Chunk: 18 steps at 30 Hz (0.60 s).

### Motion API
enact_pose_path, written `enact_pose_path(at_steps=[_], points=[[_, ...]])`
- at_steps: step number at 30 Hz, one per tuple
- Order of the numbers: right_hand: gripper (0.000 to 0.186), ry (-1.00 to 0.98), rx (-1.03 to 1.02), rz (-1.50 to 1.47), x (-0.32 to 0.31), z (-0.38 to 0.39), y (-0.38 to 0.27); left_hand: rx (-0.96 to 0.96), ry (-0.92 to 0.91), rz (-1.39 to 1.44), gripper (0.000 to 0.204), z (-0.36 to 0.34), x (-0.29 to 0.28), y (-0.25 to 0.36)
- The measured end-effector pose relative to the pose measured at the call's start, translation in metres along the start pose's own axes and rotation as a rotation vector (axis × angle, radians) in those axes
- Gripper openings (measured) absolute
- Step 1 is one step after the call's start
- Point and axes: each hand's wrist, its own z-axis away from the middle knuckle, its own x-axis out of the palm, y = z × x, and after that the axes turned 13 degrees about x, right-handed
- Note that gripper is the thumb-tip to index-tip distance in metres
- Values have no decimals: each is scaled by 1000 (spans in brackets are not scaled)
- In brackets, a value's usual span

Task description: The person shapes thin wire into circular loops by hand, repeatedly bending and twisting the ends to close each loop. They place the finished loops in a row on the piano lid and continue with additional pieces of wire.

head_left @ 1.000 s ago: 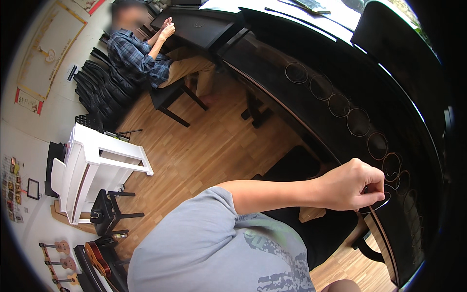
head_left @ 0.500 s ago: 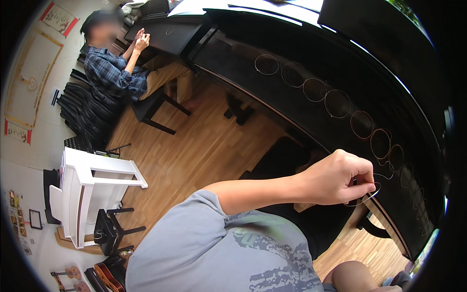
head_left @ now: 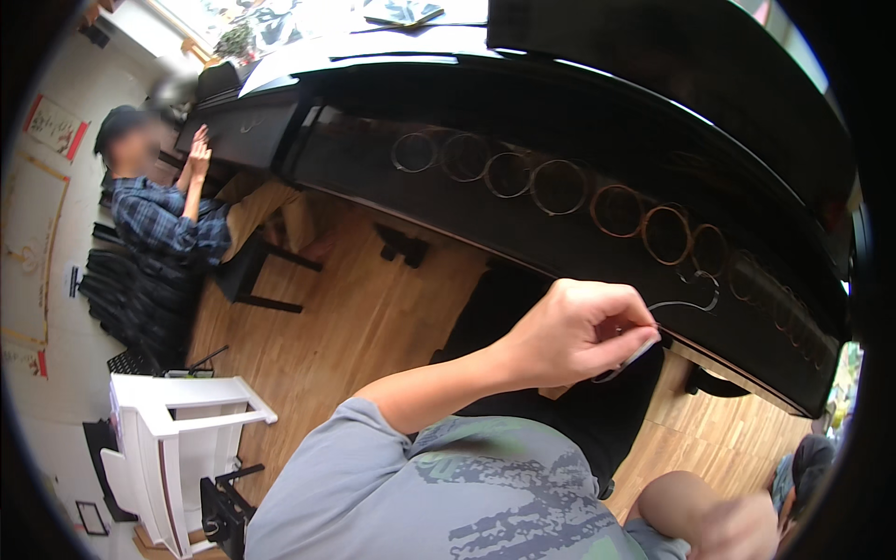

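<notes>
My left hand (head_left: pixel 597 336) is closed in a pinch, thumb against fingers, near the front edge of a long black glossy surface (head_left: pixel 448 215). Between the fingertips is a thin silvery wire string (head_left: pixel 689 304); one length curves away over the black surface, and another part bends down below the fingers. Beyond the hand lies a row of coiled wire strings, some silvery like this coil (head_left: pixel 558 187), others copper-coloured like this one (head_left: pixel 666 235). My right hand (head_left: pixel 737 530) is low at the right, smeared by motion, so its fingers cannot be made out.
At the far left a person in a plaid shirt (head_left: pixel 163 219) sits on a black stool (head_left: pixel 266 271), hands raised. A white upright piano (head_left: pixel 177 457) stands at the lower left. Another person (head_left: pixel 805 471) shows at the lower right rim. Wood floor (head_left: pixel 364 308) lies below.
The whole view has shifted, so the coils and my left hand appear further left. The left pinch on the wire string stays. My right hand has risen into view, blurred.
</notes>
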Motion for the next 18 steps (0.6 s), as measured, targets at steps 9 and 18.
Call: enact_pose_path(at_steps=[9,18], points=[[47,282,364,881,-34,72,113,-147,299,225,9,-10,26,-24],[48,294,405,1123,-34,86,128,-213,361,422,13,-11,41,-31]])
